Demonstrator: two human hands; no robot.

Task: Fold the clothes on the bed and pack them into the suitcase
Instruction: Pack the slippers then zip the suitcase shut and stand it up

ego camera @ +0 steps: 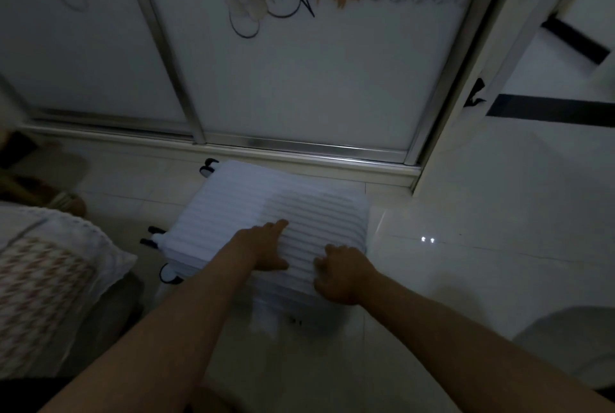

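A white ribbed hard-shell suitcase [253,209] lies flat and closed on the tiled floor, its black wheels pointing left. My left hand [266,246] rests flat on its lid with fingers stretched forward. My right hand [342,271] sits at the near right part of the lid with fingers curled against the shell; the blur hides whether they hold anything. The bed [43,282] with a houndstooth cover and white lace edge is at the left. No loose clothes show in this dim view.
Sliding wardrobe doors [293,73] with a flower print stand right behind the suitcase. A white wall and door frame [466,86] rise at the right. Slippers [66,203] lie on the floor at the far left. A pale rounded object [572,346] sits at the lower right.
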